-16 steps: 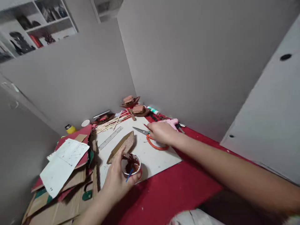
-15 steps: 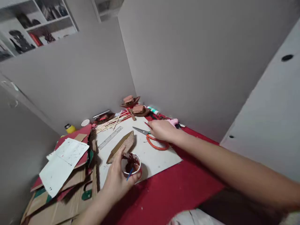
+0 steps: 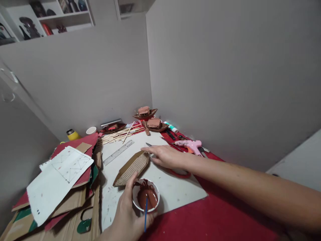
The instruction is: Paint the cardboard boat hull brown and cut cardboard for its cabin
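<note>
My left hand is wrapped round a white paper cup of reddish-brown paint. A paintbrush with a blue handle leans in the cup. Just beyond it a small corrugated cardboard boat lies on the white board. My right hand is at the boat's far right end, its fingers stretched out at the tip. They appear to touch it but are not closed round it. Under that hand lie orange-handled scissors, mostly hidden.
Stacked cardboard with a drawn sheet stands at left. A ruler, thin wooden sticks, finished brown boats and a pink glue gun lie toward the walls, on a red cloth.
My right hand has moved left from the scissors to the boat's end and no longer holds the thin red stick-like thing. My left hand still holds the cup. The view has shifted.
</note>
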`<state>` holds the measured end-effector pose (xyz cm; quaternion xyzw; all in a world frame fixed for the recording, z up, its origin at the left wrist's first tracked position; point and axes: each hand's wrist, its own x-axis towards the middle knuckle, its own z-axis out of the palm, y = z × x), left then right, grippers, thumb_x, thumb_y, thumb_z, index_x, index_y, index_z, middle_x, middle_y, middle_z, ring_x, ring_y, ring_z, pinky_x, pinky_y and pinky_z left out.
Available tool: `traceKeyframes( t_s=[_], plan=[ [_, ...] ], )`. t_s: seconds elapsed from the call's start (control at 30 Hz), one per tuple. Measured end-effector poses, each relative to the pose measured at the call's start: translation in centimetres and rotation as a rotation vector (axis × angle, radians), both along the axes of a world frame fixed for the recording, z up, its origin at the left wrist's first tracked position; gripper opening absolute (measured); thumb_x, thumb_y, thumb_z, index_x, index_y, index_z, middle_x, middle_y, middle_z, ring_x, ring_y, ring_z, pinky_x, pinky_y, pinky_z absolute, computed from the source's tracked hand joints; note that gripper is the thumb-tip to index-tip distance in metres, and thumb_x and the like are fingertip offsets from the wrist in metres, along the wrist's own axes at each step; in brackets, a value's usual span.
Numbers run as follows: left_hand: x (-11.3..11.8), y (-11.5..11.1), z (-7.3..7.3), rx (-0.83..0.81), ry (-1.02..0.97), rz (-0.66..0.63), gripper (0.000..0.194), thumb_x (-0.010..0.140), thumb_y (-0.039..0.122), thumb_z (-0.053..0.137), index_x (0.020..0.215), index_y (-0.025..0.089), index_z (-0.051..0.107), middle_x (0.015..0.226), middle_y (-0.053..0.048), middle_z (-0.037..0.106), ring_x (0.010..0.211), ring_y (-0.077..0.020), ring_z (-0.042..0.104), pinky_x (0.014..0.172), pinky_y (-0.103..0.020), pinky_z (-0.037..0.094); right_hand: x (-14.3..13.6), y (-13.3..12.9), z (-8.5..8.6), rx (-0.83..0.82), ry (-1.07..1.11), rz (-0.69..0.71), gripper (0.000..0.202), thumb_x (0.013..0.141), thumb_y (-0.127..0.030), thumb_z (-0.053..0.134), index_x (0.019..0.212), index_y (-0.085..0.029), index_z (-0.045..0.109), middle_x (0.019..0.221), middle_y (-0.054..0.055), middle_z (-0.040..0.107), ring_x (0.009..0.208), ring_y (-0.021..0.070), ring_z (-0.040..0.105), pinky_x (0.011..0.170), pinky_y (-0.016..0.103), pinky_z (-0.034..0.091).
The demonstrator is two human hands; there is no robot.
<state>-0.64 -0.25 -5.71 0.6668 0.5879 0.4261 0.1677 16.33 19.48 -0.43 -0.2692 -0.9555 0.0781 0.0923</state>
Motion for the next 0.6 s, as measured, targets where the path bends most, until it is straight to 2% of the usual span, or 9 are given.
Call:
traceKeyframes(
  t_s=[0.1,0.17,0.27,0.37,0.43,0.5,0.6],
  plan=[
    [0.0,-0.3,-0.9,0.069,0.05,-0.054,0.098,0.069,0.024,0.077,0.152,0.028,0.023,0.127,-0.012,0.066,0.111,-0.0322,0.068,0.093,-0.046,0.056,-1.0,0.8,-0.4,0.002,-0.028,0.137,0.028,0.09,-0.018,0.06,0.115,-0.025,0.069,0.108,0.005,0.075,0.093,0.0209,0.069,0.076,0.029,0.049],
    [0.1,-0.6,-1.1,0.13,0.081,-0.106,0.102,0.068,0.023,0.078,0.152,0.031,0.021,0.128,-0.012,0.065,0.111,-0.0318,0.068,0.092,-0.045,0.057,-1.3,0.9,-0.6,0.01,-0.053,0.199,0.017,0.091,-0.018,0.058,0.097,-0.022,0.073,0.098,0.005,0.076,0.086,0.0192,0.069,0.072,0.027,0.046],
    [0.3,-1.0,-1.1,0.194,0.106,-0.16,0.105,0.066,0.024,0.08,0.153,0.032,0.02,0.129,-0.012,0.064,0.111,-0.0307,0.068,0.092,-0.042,0.058,-1.0,0.1,-0.9,0.036,-0.076,0.24,0.02,0.094,-0.018,0.053,0.086,-0.018,0.072,0.086,0.007,0.076,0.076,0.0177,0.067,0.066,0.027,0.043],
    [0.6,-1.6,-0.7,0.228,0.097,-0.155,0.105,0.066,0.03,0.082,0.153,0.03,0.024,0.13,-0.013,0.064,0.11,-0.0307,0.069,0.092,-0.04,0.058,0.1,-1.6,-1.3,0.064,-0.08,0.265,0.025,0.097,-0.018,0.05,0.083,-0.017,0.071,0.081,0.008,0.073,0.07,0.0173,0.064,0.062,0.028,0.039],
    [0.8,-2.1,0.4,0.238,0.021,-0.118,0.102,0.068,0.035,0.082,0.153,0.029,0.027,0.129,-0.013,0.064,0.105,-0.0295,0.071,0.088,-0.038,0.06,1.0,-2.6,-1.5,0.076,-0.078,0.284,0.024,0.097,-0.018,0.05,0.083,-0.017,0.07,0.08,0.007,0.072,0.069,0.0176,0.062,0.061,0.029,0.036],
    [0.7,-2.2,2.4,0.188,-0.108,-0.061,0.098,0.071,0.036,0.081,0.152,0.03,0.027,0.128,-0.011,0.064,0.099,-0.0264,0.073,0.083,-0.034,0.061,1.7,-3.4,-1.6,0.073,-0.079,0.304,0.023,0.096,-0.018,0.05,0.083,-0.017,0.069,0.079,0.007,0.071,0.068,0.0179,0.061,0.06,0.029,0.036],
    [-0.1,-1.4,5.8,0.101,-0.168,0.206,0.091,0.072,0.04,0.083,0.148,0.034,0.034,0.127,-0.007,0.064,0.106,-0.0256,0.069,0.087,-0.036,0.059,2.7,-4.3,-1.3,0.036,-0.083,0.317,0.025,0.096,-0.016,0.05,0.08,-0.018,0.069,0.077,0.007,0.071,0.07,0.0186,0.063,0.062,0.03,0.038]
  ],
)
